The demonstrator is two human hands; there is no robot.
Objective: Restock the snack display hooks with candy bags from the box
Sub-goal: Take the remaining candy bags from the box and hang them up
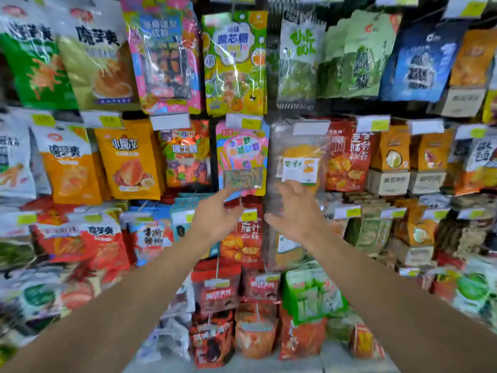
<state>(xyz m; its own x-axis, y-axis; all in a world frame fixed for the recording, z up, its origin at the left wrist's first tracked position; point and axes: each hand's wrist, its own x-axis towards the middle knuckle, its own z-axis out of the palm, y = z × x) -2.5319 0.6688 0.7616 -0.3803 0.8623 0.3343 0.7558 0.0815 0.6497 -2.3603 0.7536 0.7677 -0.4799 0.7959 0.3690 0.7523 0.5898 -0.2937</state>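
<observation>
Head view: candy bag (242,157) upright, hanging.

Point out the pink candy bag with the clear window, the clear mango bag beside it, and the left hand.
pink candy bag (242,154): head view, printed front above the window.
clear mango bag (300,166): head view, white label.
left hand (215,214): head view, back of hand.

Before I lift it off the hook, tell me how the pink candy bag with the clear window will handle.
The pink candy bag looks like thin glossy film, so probably floppy and a bit slippery. Its window shows small loose pieces, so it is likely light, with contents that shift. It hangs from a hook, so a push from the left hand would likely swing it.
</observation>
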